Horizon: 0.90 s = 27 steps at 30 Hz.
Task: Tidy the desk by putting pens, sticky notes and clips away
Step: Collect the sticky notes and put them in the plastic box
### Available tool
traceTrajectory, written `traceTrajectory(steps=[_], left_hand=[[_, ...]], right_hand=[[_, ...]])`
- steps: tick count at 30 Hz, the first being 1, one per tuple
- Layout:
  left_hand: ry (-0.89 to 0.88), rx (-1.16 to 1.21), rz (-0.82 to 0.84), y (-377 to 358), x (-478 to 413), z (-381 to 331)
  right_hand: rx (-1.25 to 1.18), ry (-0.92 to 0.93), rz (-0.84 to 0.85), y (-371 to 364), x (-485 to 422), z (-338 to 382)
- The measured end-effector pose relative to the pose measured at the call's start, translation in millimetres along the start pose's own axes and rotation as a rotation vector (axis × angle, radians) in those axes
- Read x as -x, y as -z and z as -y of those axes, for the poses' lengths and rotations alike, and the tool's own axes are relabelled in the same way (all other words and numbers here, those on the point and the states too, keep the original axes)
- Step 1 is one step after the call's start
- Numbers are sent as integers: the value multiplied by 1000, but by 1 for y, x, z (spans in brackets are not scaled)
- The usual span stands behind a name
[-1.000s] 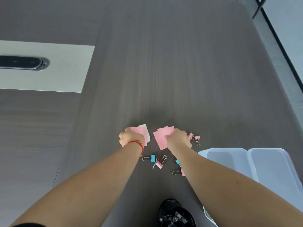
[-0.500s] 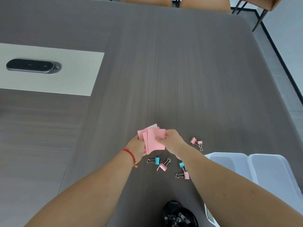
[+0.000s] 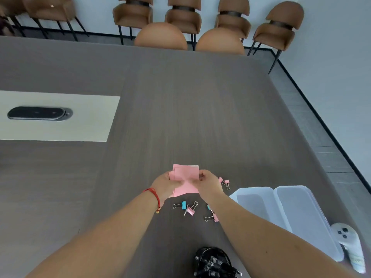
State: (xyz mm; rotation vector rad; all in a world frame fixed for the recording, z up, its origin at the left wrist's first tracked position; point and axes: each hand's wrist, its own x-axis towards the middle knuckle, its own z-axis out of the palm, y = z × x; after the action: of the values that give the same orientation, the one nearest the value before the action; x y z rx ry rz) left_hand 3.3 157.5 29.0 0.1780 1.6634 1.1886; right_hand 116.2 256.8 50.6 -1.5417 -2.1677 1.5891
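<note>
A loose bundle of pink sticky notes point(image 3: 185, 177) is held above the dark desk between both hands. My left hand point(image 3: 165, 185) grips its left and lower edge; my right hand point(image 3: 208, 182) pinches its right edge. Below the hands lie binder clips: a blue one point(image 3: 181, 205), a pink one point(image 3: 189, 211), and another pink one point(image 3: 213, 217) partly hidden by my right forearm. A pair of pink clips point(image 3: 224, 182) lies just right of my right hand. A black mesh cup of pens point(image 3: 213, 261) stands at the near edge.
An open translucent white box point(image 3: 289, 215) with its lid hinged flat sits right of the clips. A white controller point(image 3: 349, 241) lies at the box's near right corner. A black oval device point(image 3: 38, 113) rests on a pale inset panel at the left. Brown chairs point(image 3: 160, 35) line the far edge.
Both hands, earlier apart on the desk with separate batches of notes, have come together and lifted the notes into one bundle. The head has tilted up, bringing chairs into view.
</note>
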Motion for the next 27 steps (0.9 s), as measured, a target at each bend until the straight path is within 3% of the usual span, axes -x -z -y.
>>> traceTrajectory(steps=[9,15,21,27], left_hand=[[-164,-241,96,-60,34,-34],[-138,-326,153,-153,44,-37],[-102,-489,86,-234,35,-16],[-14,-575,-35,-250,3,15]], right_hand=[[-165,-41,-208,77,49,-27],[-152,-143,-235,150,65,-77],[-93,-207,-253,198,57,-132],[35,-256,-126,196,20,-153]])
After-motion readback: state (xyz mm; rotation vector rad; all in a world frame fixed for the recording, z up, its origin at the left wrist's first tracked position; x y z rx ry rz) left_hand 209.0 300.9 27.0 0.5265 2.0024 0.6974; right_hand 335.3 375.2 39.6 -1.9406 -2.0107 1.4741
